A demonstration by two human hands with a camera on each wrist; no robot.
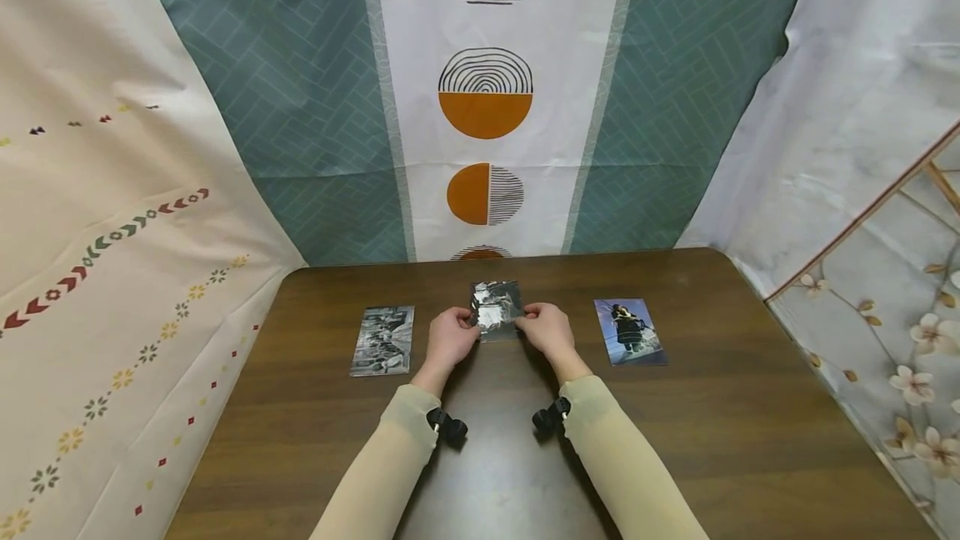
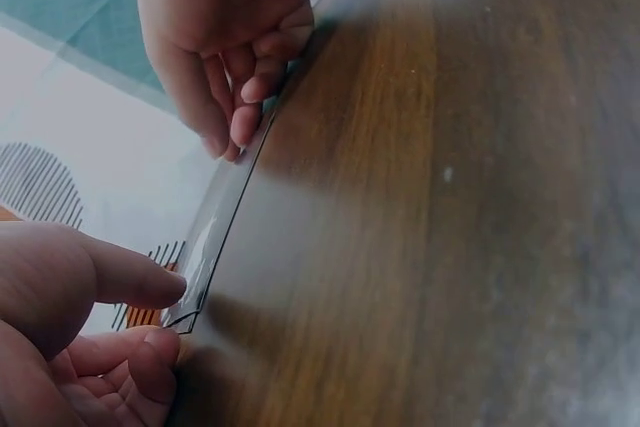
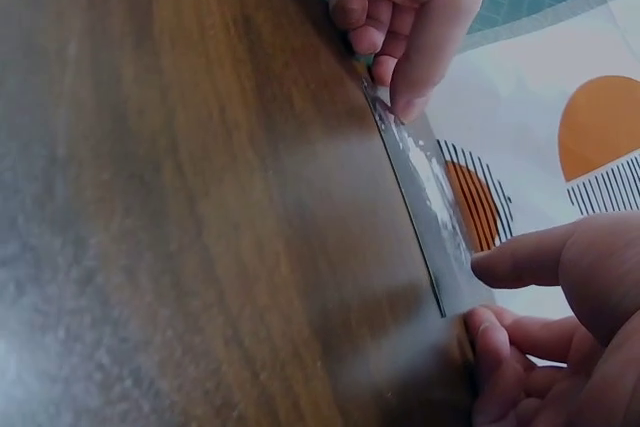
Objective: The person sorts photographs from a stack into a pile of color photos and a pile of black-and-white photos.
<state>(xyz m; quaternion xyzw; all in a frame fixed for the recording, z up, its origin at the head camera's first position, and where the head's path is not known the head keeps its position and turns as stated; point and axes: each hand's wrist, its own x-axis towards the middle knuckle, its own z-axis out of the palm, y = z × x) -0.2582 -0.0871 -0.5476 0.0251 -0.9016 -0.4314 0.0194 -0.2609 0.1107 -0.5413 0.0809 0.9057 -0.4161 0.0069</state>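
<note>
A dark, glossy black-and-white photo print (image 1: 496, 305) is held just above the table, near its far edge, with light glaring off its surface. My left hand (image 1: 452, 335) pinches its left side between thumb and fingers. On the opposite side my right hand (image 1: 548, 328) grips the print the same way. Both wrist views catch the photo nearly edge-on, as a thin strip (image 2: 215, 232) between the two hands. A second black-and-white photo (image 1: 383, 341) lies to the left of my left hand. To the right lies a bluish photo (image 1: 630, 332) with a dark-clothed figure.
The brown wooden table (image 1: 300, 457) has a rounded far edge. Behind it hangs a green and white curtain (image 1: 487, 23) with orange circles. Patterned fabric (image 1: 97, 273) hangs at the left, and floral fabric (image 1: 862, 273) at the right.
</note>
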